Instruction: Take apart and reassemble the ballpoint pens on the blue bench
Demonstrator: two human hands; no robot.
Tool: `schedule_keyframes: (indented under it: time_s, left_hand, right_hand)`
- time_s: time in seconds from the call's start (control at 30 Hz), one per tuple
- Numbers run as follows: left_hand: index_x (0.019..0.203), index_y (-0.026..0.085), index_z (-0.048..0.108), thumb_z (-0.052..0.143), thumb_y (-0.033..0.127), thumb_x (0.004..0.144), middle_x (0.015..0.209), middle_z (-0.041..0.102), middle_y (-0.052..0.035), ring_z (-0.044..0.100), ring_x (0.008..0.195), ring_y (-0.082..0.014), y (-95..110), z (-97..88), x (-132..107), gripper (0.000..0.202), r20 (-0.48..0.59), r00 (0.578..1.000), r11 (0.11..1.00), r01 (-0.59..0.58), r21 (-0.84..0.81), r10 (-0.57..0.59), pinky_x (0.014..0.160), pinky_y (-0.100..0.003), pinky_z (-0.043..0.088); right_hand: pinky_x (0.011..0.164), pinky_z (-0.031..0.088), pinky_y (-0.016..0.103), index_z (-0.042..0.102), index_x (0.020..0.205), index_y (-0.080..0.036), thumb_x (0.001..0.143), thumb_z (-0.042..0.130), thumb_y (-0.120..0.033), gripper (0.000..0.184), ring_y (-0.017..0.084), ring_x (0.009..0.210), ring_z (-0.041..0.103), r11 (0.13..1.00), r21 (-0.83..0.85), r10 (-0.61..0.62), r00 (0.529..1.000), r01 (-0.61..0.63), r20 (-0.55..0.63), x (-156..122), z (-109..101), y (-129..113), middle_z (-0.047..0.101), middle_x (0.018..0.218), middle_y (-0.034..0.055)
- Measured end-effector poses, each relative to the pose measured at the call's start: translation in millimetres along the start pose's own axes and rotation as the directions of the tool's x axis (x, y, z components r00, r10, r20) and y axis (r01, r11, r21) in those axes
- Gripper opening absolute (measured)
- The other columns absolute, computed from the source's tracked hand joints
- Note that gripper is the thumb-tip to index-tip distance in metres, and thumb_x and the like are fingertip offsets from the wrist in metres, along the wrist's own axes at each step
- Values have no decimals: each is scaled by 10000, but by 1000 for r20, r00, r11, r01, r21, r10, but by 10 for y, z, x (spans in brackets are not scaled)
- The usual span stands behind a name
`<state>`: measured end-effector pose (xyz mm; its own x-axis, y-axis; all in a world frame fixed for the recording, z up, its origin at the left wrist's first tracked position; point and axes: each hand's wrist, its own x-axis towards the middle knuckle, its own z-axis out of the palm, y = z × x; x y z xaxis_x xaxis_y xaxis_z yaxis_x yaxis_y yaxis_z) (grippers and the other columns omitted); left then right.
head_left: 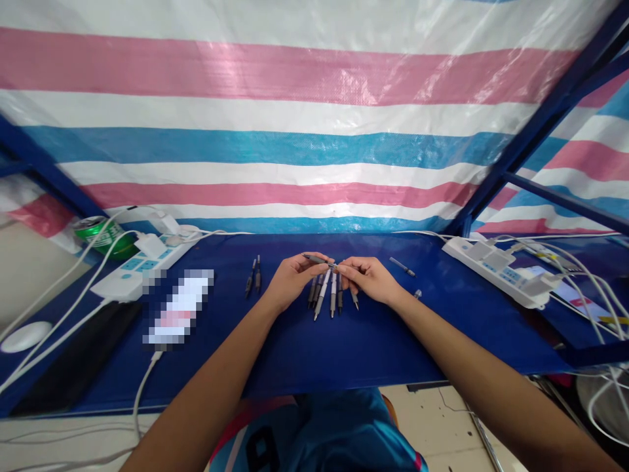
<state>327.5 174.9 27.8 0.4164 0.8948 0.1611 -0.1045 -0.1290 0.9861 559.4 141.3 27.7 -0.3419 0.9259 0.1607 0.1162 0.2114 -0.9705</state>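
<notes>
A dark grey pen (315, 259) is held up between both hands over the blue desk. My left hand (295, 278) pinches its barrel, with one end pointing left past the fingers. At the pen's right end, the fingertips of my right hand (371, 278) close on it; the exact grip there is too small to make out. Just below the hands lie several pens (333, 298) side by side, some white and grey, some dark, their far ends partly hidden by my fingers. Two dark pens (253, 276) rest apart to the left.
Right of my hands lie a thin clear pen part (402, 267) and a small clear piece (417, 294). A phone (181, 308) on a cable, a power strip (132, 275) and a green can (111, 239) stand left. Another power strip (496, 272) with cables is right.
</notes>
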Motion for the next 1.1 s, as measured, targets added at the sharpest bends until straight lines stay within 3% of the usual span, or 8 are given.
schedule_keyframes:
  time_s: [0.17,0.33,0.43,0.57,0.7,0.83,0.97,1.1]
  left_hand:
    - [1104,208,796,888,429,803,1184,794,-105,724,1132,-271,18,10,11,385,-50,998,1000,-26,-3,25,1069,-438,525]
    - [1207,208,760,789,539,881,1203,777,-116,715,1008,-240,17,-28,58,466,-191,981,999,-37,-36,30,808,-336,543]
    - [1125,188,779,711,591,924,1077,785,-109,684,887,-214,-30,-101,82,455,-281,959,999,-37,38,46,702,-305,491]
    - [1060,211,794,651,587,962,962,779,-73,665,840,-223,-64,-210,68,414,-327,930,946,-57,320,167,759,-322,478]
    - [1066,228,783,665,447,967,1012,761,-81,664,954,-267,-9,-293,25,267,-236,907,744,-114,659,349,950,-361,467]
    - [1148,208,728,543,338,1013,1159,714,-123,617,1134,-321,60,-403,-13,263,-194,916,360,59,931,352,1065,-447,449]
    - [1222,146,658,570,392,997,1269,622,-205,567,1211,-396,98,-545,-60,345,-358,874,98,346,933,327,1010,-504,490]
    - [1252,104,597,575,376,992,1266,598,-230,592,1187,-412,103,-649,-100,377,-492,843,18,501,865,218,936,-492,521]
  right_hand:
    - [457,419,241,754,1027,-201,810,858,-559,431,134,559,629,976,218,46,990,-16,-131,43,2,12,771,805,38]
    - [440,362,242,714,905,-201,789,871,-590,435,106,506,523,904,427,138,944,3,-300,70,-99,2,688,706,3]
    - [412,277,248,653,765,-201,838,775,-701,520,92,453,406,934,358,152,921,-15,-358,77,-164,34,561,592,-25]
    - [437,295,259,590,673,-210,858,708,-761,593,101,458,386,989,29,148,921,-147,-360,83,-218,149,534,563,-25]
    - [504,367,275,632,773,-217,889,664,-755,551,151,518,521,925,-301,105,919,-230,-381,102,-260,259,633,606,-6]
    - [579,442,301,668,1154,-217,942,660,-635,469,220,619,668,834,-471,82,909,-287,-409,114,-294,278,704,663,-6]
    - [629,443,308,620,1313,-203,988,652,-495,438,241,689,716,710,-644,34,927,-285,-373,94,-299,240,713,673,-3]
    - [644,438,307,599,1357,-213,1023,619,-455,413,235,726,730,678,-710,13,968,-193,-250,60,-257,211,757,766,13]
